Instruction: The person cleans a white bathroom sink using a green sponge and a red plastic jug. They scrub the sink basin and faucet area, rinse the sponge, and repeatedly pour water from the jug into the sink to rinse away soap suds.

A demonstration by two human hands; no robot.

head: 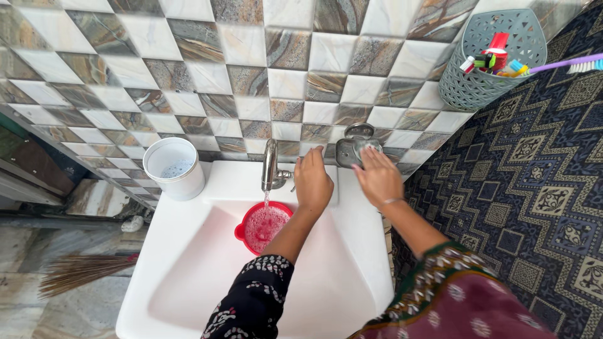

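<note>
My left hand [312, 182] rests flat on the back ledge of the white sink [188, 276], just right of the chrome tap [271, 166]. It holds nothing. My right hand [377, 176] reaches with spread fingers to the metal soap dish [353, 148] on the tiled wall, its fingertips touching the dish. Water runs from the tap into a small red bowl [264, 226] in the basin, and the bowl is full of foamy water.
A white cup [174, 167] with foam inside stands on the sink's back left corner. A grey plastic basket [487, 59] with toothbrushes and tubes hangs on the wall at upper right. A broom [81, 270] lies on the floor at left.
</note>
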